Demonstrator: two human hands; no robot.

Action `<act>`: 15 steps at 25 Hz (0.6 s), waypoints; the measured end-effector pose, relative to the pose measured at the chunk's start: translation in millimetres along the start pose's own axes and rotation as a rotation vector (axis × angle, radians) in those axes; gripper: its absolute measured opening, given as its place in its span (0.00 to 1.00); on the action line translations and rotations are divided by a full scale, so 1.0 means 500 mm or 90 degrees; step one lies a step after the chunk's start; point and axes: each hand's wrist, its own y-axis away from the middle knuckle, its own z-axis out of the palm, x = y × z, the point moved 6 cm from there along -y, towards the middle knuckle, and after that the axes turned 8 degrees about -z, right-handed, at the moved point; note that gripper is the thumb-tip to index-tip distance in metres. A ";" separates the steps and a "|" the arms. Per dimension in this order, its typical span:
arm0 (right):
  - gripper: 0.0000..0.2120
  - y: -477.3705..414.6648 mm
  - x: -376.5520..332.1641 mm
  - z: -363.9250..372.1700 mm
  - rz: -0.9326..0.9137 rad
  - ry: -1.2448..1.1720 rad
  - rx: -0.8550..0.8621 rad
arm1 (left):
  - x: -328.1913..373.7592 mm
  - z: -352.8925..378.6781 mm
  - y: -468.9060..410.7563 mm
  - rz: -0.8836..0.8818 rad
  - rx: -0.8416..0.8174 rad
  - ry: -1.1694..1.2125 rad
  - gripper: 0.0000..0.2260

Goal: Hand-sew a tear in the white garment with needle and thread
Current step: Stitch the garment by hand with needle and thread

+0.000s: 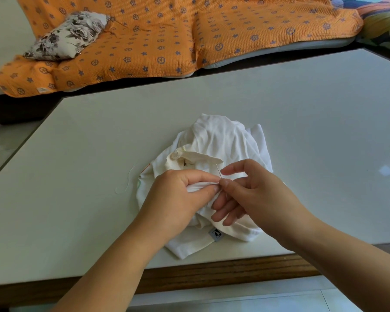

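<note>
Now the left hand (180, 190) is pinching a fold of the white garment (223, 136), the right hand (252, 190) pinching the needle (218, 170), its lower end hiding behind fingertips (224, 183).

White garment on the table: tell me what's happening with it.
A person is hand-sewing the crumpled white fabric garment lying on the pale grey table. The left hand pinches a fold of it; the right hand holds a thin metal needle at that fold. A loose white thread lies beside the garment.
</note>
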 end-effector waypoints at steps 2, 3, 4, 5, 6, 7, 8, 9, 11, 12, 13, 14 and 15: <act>0.05 -0.001 -0.001 0.002 0.005 -0.006 -0.015 | -0.002 0.000 0.000 -0.002 -0.001 -0.008 0.10; 0.05 -0.002 -0.001 0.001 0.005 -0.002 -0.021 | -0.002 0.001 -0.001 -0.004 -0.006 -0.009 0.10; 0.05 -0.002 -0.003 0.001 0.007 0.011 -0.024 | -0.002 0.003 -0.001 -0.007 -0.013 -0.011 0.09; 0.05 -0.001 -0.003 0.000 0.008 0.030 -0.026 | -0.002 0.004 -0.001 -0.009 -0.017 -0.013 0.09; 0.05 -0.002 -0.004 -0.001 0.008 0.061 -0.030 | -0.002 0.006 -0.001 -0.009 -0.019 -0.015 0.08; 0.05 -0.003 -0.005 -0.003 0.003 0.108 -0.032 | -0.002 0.008 -0.001 -0.010 -0.021 -0.017 0.07; 0.06 -0.006 -0.007 -0.009 -0.008 0.166 -0.024 | -0.002 0.009 0.000 -0.013 -0.025 -0.017 0.07; 0.06 -0.013 -0.011 -0.019 -0.025 0.222 0.000 | -0.002 0.011 0.000 -0.017 -0.034 -0.015 0.07; 0.06 -0.030 -0.020 -0.050 -0.062 0.249 0.084 | -0.004 0.011 0.002 -0.031 -0.053 -0.009 0.07; 0.06 -0.038 -0.023 -0.066 -0.069 0.214 0.123 | -0.005 0.010 0.002 -0.038 -0.060 -0.007 0.06; 0.05 -0.045 -0.025 -0.080 -0.065 0.160 0.147 | -0.007 0.009 0.002 -0.043 -0.068 -0.005 0.06; 0.05 -0.051 -0.026 -0.089 -0.053 0.087 0.153 | -0.008 0.009 0.001 -0.050 -0.079 0.001 0.05; 0.05 -0.055 -0.024 -0.093 -0.037 -0.004 0.145 | -0.009 0.009 0.001 -0.058 -0.091 0.012 0.05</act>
